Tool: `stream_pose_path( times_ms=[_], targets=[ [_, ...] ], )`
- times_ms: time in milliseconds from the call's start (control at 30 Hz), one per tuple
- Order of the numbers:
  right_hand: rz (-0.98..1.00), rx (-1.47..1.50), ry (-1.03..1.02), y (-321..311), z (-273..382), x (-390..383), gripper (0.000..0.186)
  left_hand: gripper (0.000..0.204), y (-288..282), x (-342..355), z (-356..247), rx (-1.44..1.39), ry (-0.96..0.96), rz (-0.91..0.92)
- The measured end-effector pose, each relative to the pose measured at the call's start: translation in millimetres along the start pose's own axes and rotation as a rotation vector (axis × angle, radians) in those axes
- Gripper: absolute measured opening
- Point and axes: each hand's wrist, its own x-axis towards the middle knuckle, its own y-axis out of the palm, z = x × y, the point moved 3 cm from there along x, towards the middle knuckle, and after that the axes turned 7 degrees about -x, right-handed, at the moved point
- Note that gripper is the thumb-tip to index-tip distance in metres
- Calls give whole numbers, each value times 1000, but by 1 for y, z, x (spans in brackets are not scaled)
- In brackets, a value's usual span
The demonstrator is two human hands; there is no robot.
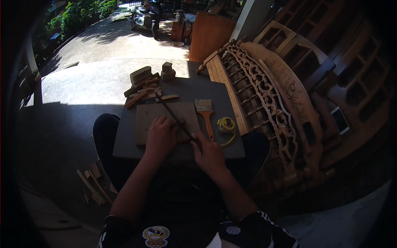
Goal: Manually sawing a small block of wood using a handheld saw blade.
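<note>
A square wooden board (147, 110) lies on a dark grey table (128, 150). My right hand (206, 151) is closed on the near end of a long, thin, dark bar-like tool (167, 108), which runs diagonally over the board and a small dark piece (181, 122). At the board's left part my left hand (161, 132) has its fingers bent beside that piece; what they grip is hidden. A paintbrush (207, 124) with an orange handle and a yellow tape measure (226, 125) lie right of the board.
Wood offcuts (140, 76) are piled at the table's back left, others (93, 184) on the floor. Carved furniture panels (264, 87) lean along the right, with a white phone (340, 120) among them. A scooter (144, 20) and an upright orange-brown board (206, 35) are behind.
</note>
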Motion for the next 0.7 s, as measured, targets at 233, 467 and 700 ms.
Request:
stream_pose_path(
  times_ms=[233, 467, 700],
  targets=[
    [-49, 98, 30, -59, -25, -82, 21, 10, -3, -2, -5, -18, 19, 9],
    [-31, -1, -15, -25, -4, -18, 19, 12, -3, -1, -6, 15, 57, 24],
    [-24, 87, 26, -29, -7, -24, 18, 12, 2, -4, -4, 67, 23, -33]
  ],
)
